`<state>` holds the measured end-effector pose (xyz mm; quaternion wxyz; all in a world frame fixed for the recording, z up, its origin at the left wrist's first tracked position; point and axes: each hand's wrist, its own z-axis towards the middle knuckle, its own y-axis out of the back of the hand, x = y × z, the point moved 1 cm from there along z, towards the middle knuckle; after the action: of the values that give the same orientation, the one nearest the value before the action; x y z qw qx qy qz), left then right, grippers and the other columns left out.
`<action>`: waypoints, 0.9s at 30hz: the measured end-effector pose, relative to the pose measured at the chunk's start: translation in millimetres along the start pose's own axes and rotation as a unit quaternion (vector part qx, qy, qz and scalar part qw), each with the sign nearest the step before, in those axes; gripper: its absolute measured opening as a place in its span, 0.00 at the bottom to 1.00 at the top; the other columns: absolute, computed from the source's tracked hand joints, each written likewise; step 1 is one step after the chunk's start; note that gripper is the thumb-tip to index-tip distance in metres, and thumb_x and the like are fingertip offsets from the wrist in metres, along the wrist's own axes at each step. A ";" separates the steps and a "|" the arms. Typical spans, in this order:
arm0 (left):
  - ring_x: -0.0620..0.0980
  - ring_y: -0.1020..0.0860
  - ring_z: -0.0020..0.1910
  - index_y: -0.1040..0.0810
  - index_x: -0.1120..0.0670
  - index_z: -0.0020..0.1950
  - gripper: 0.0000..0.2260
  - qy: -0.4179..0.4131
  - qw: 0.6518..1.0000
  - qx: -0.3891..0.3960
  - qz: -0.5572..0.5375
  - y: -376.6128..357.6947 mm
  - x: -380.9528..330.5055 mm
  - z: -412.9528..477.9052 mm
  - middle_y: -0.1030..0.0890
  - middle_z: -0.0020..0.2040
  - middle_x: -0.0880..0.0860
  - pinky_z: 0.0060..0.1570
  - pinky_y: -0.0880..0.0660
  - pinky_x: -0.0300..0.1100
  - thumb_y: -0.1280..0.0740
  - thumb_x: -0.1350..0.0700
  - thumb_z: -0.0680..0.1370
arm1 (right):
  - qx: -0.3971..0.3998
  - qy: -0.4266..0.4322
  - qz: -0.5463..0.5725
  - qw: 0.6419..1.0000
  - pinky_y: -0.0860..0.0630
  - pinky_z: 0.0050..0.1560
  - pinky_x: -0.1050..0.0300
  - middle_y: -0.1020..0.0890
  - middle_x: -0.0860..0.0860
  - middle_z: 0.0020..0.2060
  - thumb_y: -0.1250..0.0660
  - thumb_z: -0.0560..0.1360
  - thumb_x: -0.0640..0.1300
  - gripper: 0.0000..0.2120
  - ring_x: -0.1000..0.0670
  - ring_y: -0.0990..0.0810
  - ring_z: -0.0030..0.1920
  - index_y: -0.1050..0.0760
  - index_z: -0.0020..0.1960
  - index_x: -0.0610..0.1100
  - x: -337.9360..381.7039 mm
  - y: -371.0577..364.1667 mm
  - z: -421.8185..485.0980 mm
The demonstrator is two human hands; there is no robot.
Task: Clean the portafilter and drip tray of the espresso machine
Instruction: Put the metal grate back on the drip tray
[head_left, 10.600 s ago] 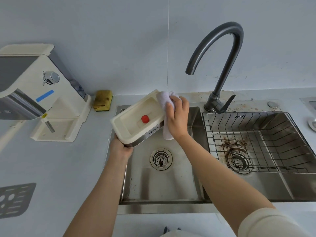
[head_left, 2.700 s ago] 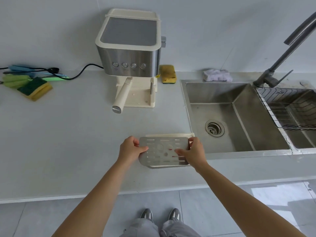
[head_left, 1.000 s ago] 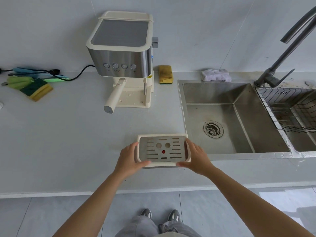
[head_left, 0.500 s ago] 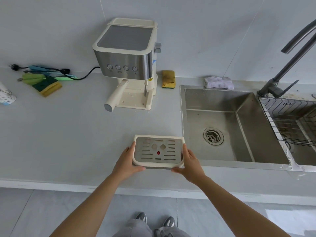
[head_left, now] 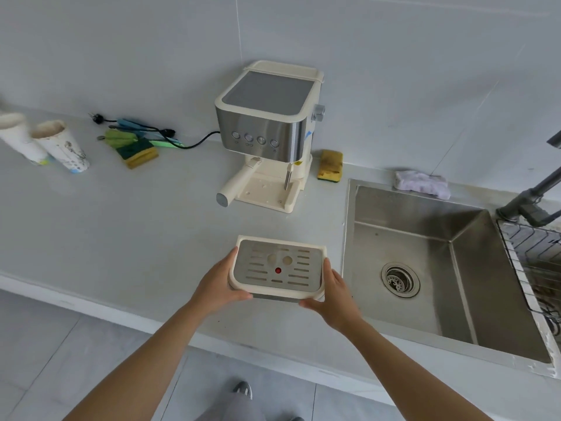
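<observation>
1. Our left hand is wrapped round the left end of the drip tray, thumb under its front edge.
2. The drip tray is held level over the front of the countertop, in front of the espresso machine and just left of the sink. Its metal grate is seated on top, and the red float shows through it.
3. Our right hand clasps the right end in the same way, so both hands carry the tray.
4. The grate seems only to rest in the cream shell. If we tilt the tray, it could slide off and clatter down.
5. The open bay in the machine's base lies under the portafilter, whose handle juts out to the front left, with the steam wand at the right. A skewed approach could knock either one or jam the tray partway in.
6. We cannot tell whether the tray is dry. A wet shell could slip in our hands.
7. Along the pale countertop stand two stained paper cups, then a heap of sponges and a black cable. Past the machine come a yellow sponge, a crumpled cloth, the steel sink, the faucet and a wire basket.
8. Behind is a pale tiled wall, and below us are grey floor tiles and one shoe.
</observation>
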<state>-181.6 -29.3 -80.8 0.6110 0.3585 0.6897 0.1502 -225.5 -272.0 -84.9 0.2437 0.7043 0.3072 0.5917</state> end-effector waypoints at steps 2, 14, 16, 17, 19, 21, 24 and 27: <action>0.44 0.29 0.56 0.46 0.48 0.75 0.46 0.004 1.000 -0.003 0.001 10.8 2.5 7.6 0.29 0.60 0.41 0.50 0.33 0.33 0.23 0.57 0.64 | -0.004 0.011 0.007 1.000 0.31 0.66 0.49 0.29 0.51 0.63 0.27 0.67 0.49 0.43 0.50 0.34 0.65 0.50 0.73 0.47 9.7 -0.5 11.0; 0.50 0.25 0.50 0.44 0.48 0.73 0.42 -0.013 0.998 0.033 0.044 72.1 28.5 108.0 0.24 0.54 0.49 0.45 0.30 0.38 0.24 0.53 0.65 | -0.043 -0.011 0.028 0.999 0.27 0.62 0.47 0.28 0.50 0.61 0.26 0.66 0.47 0.40 0.48 0.32 0.64 0.46 0.70 0.47 53.6 -12.4 101.8; 0.50 0.25 0.49 0.42 0.50 0.72 0.41 -0.013 0.998 0.037 0.052 77.1 32.1 127.5 0.24 0.54 0.50 0.43 0.31 0.37 0.24 0.53 0.65 | -0.048 -0.025 0.026 0.998 0.27 0.62 0.46 0.28 0.50 0.61 0.26 0.66 0.47 0.40 0.48 0.32 0.63 0.45 0.70 0.47 56.4 -14.4 116.2; 0.51 0.25 0.51 0.44 0.50 0.74 0.43 -0.013 0.998 0.042 0.053 78.9 33.7 136.7 0.24 0.57 0.51 0.45 0.31 0.38 0.24 0.52 0.65 | -0.054 -0.033 0.024 0.998 0.26 0.61 0.47 0.28 0.50 0.61 0.25 0.66 0.47 0.40 0.48 0.32 0.63 0.45 0.70 0.47 57.3 -15.3 122.3; 0.52 0.26 0.57 0.49 0.50 0.76 0.46 -0.023 0.996 0.052 0.064 81.6 35.6 153.3 0.26 0.63 0.53 0.49 0.31 0.39 0.24 0.52 0.65 | -0.064 -0.048 0.018 0.997 0.26 0.61 0.48 0.27 0.50 0.60 0.25 0.66 0.47 0.40 0.48 0.31 0.62 0.45 0.70 0.47 57.9 -16.7 132.8; 0.52 0.27 0.61 0.51 0.51 0.76 0.48 -0.038 0.994 0.062 0.076 83.2 35.5 167.8 0.31 0.69 0.53 0.52 0.33 0.39 0.24 0.51 0.65 | -0.070 -0.062 0.013 0.996 0.26 0.60 0.49 0.27 0.50 0.60 0.25 0.66 0.48 0.40 0.49 0.31 0.61 0.45 0.70 0.47 57.3 -17.3 142.2; 0.53 0.29 0.64 0.52 0.52 0.76 0.48 -0.049 0.992 0.072 0.095 83.7 35.6 188.0 0.33 0.71 0.53 0.52 0.33 0.40 0.24 0.50 0.65 | -0.071 -0.083 0.002 0.994 0.26 0.59 0.50 0.28 0.49 0.60 0.26 0.66 0.48 0.41 0.49 0.31 0.61 0.46 0.71 0.47 55.9 -17.0 156.3; 0.53 0.28 0.61 0.53 0.51 0.76 0.44 -0.052 0.990 0.076 0.109 82.5 37.5 206.0 0.30 0.67 0.55 0.51 0.33 0.40 0.27 0.52 0.69 | -0.075 -0.096 -0.004 0.993 0.26 0.59 0.50 0.28 0.49 0.61 0.26 0.66 0.48 0.42 0.48 0.31 0.61 0.46 0.71 0.46 55.4 -15.6 169.6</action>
<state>39.9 6.2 -98.1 0.5971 0.4841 0.6231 0.1445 -54.8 -217.8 -88.7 0.3265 0.7363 0.2403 0.5418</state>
